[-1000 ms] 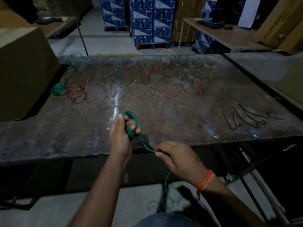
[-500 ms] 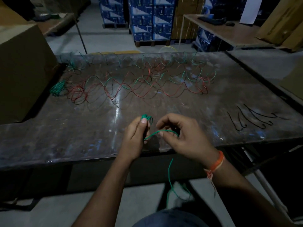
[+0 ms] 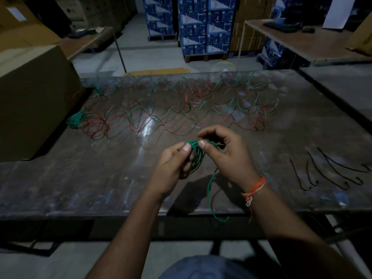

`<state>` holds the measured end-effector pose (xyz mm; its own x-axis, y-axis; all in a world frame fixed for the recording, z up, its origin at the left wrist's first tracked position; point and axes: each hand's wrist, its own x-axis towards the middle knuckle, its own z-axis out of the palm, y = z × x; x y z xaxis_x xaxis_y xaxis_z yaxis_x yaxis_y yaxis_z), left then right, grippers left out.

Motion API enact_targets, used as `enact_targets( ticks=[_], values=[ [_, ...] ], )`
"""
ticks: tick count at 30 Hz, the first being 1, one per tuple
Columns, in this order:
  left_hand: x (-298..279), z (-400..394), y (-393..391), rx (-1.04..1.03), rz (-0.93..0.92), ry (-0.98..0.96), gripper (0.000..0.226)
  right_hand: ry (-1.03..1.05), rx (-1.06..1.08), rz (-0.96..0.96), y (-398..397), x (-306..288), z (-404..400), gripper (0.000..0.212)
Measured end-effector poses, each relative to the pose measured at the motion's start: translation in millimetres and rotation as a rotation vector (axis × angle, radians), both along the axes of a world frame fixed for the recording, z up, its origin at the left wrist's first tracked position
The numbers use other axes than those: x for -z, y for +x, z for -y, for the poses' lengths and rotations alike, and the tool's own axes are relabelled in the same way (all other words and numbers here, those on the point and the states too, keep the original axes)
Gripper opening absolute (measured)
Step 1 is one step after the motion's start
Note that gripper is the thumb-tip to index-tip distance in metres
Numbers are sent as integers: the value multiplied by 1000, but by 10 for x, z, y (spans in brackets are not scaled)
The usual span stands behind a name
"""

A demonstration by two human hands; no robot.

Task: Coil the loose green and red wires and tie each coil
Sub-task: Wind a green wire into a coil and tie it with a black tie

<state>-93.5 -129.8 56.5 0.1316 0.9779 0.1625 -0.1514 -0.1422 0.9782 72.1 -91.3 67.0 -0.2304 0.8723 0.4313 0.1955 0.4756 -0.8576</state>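
Since earlier, right hand [image 3: 225, 156] rejoined left hand [image 3: 173, 168]; both pinch the green coil [image 3: 197, 158] (tail [image 3: 211, 190] dangling); finish winding next, I judge.

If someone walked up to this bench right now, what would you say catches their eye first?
Most likely the green wire coil held up over the near middle of the table, gripped by the left hand and pinched at its top by the right hand, with a loose tail hanging over the table's near edge. Behind it, the tangle of loose red and green wires sprawls across the far half.
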Motion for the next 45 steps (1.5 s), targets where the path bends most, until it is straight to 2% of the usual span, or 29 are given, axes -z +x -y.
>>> enact_targets(
  ticks=[2, 5, 8, 11, 16, 21, 25, 28, 30, 32, 34, 38, 40, 41, 43, 45],
  values=[
    [-36, -141, 176, 7, 161, -63, 27, 19, 22, 82, 101, 49, -157, 19],
    [-41, -317, 418, 31, 325, -146, 27, 46, 53, 192, 197, 123, -299, 44],
    [-32, -441, 579, 114, 455, -248, 31, 66, 98, 194, 335, 154, -396, 42],
    [-25, -500, 709, 168, 486, -310, 31, 19, 91, 223, 499, 188, -532, 43],
    [53, -582, 805, 276, 592, -378, 31, -207, -110, 85, 646, 302, -757, 40],
    [92, -696, 784, 354, 609, -411, 30, -284, -184, -13, 653, 366, -838, 40],
    [83, -739, 733, 254, 623, -418, 32, -270, -185, -37, 536, 285, -833, 39],
    [114, -761, 632, 185, 739, -460, 33, -289, -166, 15, 483, 288, -863, 45],
    [134, -797, 487, 163, 822, -459, 34, -352, -176, -17, 489, 352, -861, 43],
    [145, -830, 301, 125, 893, -435, 36, -395, -170, -19, 510, 455, -854, 31],
    [170, -856, 118, 74, 971, -404, 40, -410, -127, 14, 525, 555, -833, 8],
    [195, -901, -188, -44, 1122, -300, 34, -437, 53, -7, 530, 711, -750, 12],
    [178, -918, -281, -142, 1106, -272, 27, -365, 153, 119, 511, 749, -698, 14],
    [170, -923, -297, -177, 1085, -261, 24, -301, 165, 247, 487, 727, -668, 15],
    [162, -935, -275, -228, 1026, -238, 24, -192, 65, 544, 384, 597, -570, 15],
    [169, -960, -234, -254, 969, -214, 30, -164, -86, 749, 225, 449, -449, 9]
  ],
)
